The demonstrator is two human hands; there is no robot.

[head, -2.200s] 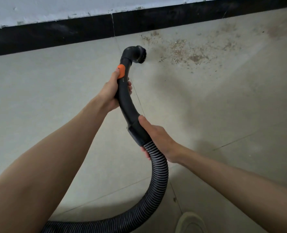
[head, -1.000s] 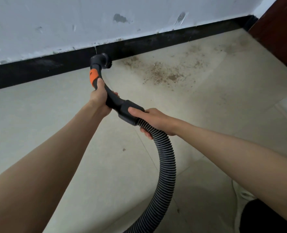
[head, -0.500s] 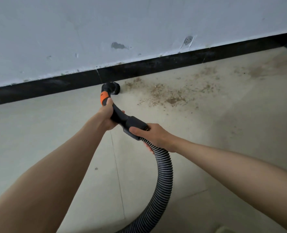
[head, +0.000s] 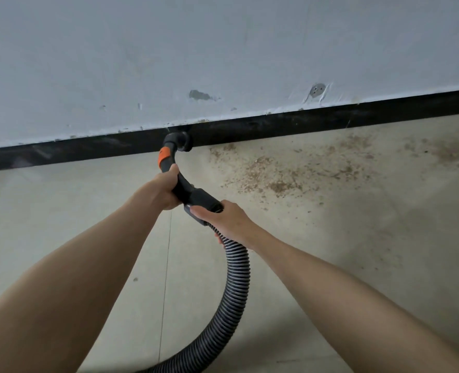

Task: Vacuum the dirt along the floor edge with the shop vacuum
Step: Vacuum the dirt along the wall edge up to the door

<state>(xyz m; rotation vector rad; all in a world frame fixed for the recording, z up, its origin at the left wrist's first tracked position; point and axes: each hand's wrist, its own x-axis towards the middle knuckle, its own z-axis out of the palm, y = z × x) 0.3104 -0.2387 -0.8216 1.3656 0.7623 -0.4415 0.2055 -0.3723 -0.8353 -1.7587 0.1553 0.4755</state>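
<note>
From my seat at the far end of the feed, I see the left hand [head: 160, 191] with its grip wrapped round the curved black handle [head: 181, 185] of the vacuum wand, just below the orange slider [head: 164, 156]. Its fingers curl under the tube, so I see only the thumb and the back of the hand. The right hand [head: 227, 219] holds the near end of the cuff [head: 205, 201] where the ribbed hose [head: 235, 286] joins; its fingertips go round the underside and are hidden.

The brush nozzle [head: 181, 141] sits at the far end, against the black baseboard [head: 276, 127] where it meets the floor [head: 61, 224]. Black on black, its outline is hard to make out, and I cannot tell whether the bristles touch the tile.

The dirt [head: 271, 179] lies as a brown scatter to the right of the nozzle, along the baseboard, thinning toward the right edge of the frame.

The hose loops down and leaves the picture at the bottom edge, so the vacuum body is out of sight. Both forearms are cut off at the lower corners. The white wall [head: 223, 49] shows a few chips and a small round fitting [head: 317, 90], too small to identify.
</note>
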